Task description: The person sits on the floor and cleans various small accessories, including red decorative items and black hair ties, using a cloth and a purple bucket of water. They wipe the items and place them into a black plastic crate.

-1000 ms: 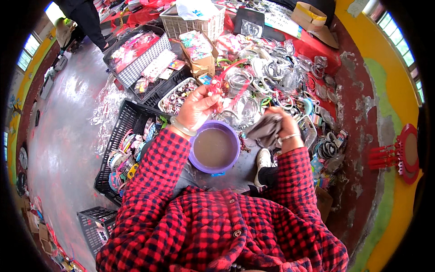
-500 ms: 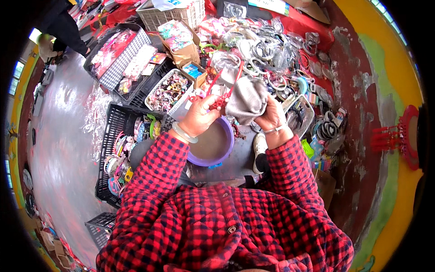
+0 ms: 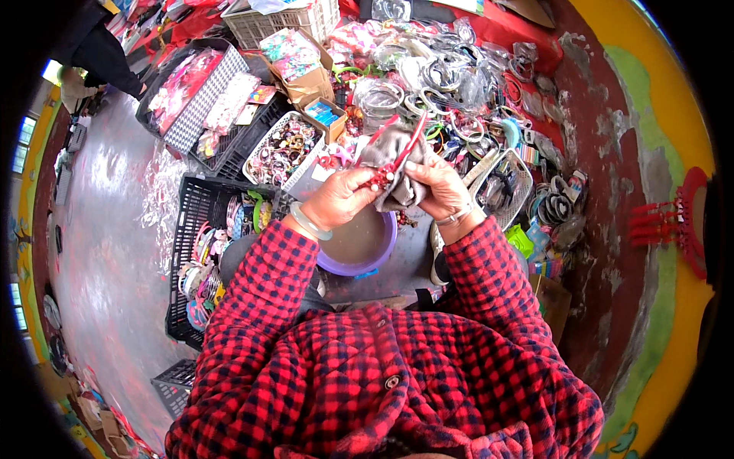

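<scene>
Red headband point(image 3: 399, 157) and grey cloth point(image 3: 397, 164) sit clamped between both hands' fingers point(image 3: 375, 177).

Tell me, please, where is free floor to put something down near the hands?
Free floor lies to the person's left: the grey floor beside the black crate. A small bare patch sits right of the purple bowl. Ahead of the left hand and right hand, hairbands and baskets crowd everything.

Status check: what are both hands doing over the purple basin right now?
Left hand pinching red hairband. Right hand gripping grey cloth against it. Both above purple basin of murky water. Nothing between hands and basin.
</scene>
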{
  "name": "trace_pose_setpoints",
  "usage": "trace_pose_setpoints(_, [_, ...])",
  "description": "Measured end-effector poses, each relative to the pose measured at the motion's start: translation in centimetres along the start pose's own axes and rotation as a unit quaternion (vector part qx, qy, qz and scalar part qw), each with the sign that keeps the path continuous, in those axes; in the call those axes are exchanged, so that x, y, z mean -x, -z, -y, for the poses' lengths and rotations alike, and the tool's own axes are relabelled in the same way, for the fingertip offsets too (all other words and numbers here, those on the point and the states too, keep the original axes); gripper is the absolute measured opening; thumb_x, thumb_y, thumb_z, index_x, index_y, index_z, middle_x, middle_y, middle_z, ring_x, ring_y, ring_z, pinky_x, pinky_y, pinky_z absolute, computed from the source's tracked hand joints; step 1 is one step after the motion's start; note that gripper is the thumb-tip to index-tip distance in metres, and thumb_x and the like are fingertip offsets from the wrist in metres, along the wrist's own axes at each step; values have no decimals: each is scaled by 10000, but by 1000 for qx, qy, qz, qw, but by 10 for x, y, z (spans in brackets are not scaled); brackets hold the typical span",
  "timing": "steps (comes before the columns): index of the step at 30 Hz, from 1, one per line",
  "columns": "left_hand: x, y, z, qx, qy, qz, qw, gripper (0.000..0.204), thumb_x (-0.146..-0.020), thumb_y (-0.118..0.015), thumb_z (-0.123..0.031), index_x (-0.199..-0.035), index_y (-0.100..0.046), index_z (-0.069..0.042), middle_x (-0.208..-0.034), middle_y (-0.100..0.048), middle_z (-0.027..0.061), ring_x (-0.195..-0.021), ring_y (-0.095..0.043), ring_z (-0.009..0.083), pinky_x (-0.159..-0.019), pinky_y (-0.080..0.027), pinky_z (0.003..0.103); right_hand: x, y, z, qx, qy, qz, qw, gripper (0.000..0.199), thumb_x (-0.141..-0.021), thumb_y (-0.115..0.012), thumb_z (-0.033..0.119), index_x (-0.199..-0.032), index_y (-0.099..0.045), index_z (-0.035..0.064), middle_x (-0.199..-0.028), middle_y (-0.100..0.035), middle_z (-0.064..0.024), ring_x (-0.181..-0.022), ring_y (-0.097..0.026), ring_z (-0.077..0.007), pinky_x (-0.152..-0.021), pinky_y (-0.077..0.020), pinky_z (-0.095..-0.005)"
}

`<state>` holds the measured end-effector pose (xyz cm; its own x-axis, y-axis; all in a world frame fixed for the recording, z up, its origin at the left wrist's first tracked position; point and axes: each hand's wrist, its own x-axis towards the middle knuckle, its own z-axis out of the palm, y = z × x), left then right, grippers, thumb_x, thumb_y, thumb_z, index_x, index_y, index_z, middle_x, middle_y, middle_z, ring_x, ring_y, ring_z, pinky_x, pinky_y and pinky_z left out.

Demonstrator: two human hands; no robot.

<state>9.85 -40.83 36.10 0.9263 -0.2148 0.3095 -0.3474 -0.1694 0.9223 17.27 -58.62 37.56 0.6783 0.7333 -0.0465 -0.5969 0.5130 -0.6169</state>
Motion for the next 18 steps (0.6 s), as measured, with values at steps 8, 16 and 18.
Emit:
trace_pose_setpoints(8, [4, -2, 13, 16, 15, 18, 1000, 109, -839, -549, -46, -928, -592, -2, -764, -603, 49, -709, -549, 100, -638, -451, 252, 0, 6, -12, 1, -52, -28, 998, 380, -792, -611, 82, -1135, -494, -33, -992, -607, -124, -861, -615, -207, -788, -504, -324])
trace_pose_setpoints(16, [6, -3, 7, 56, 22, 87, 994, 188, -840, -514, 1, -1015, -582, 16, -816, -595, 39, -731, -547, 98, -663, -441, 240, -2, 20, 16, -47, 6, -124, 991, 186, -819, -582, 84, -976, -571, -16, -873, -635, -112, -774, -631, -209, -724, -520, -325])
trace_pose_setpoints(18, [4, -2, -2, 15, 3, 103, 995, 191, -843, -512, -1, -1021, -575, 31, -820, -595, 43, -729, -553, 105, -660, -443, 245, -1, 16, 16, -25, 9, -140, 990, 217, -821, -580, 110, -999, -557, -13, -892, -631, -114, -783, -629, -217, -733, -524, -348])
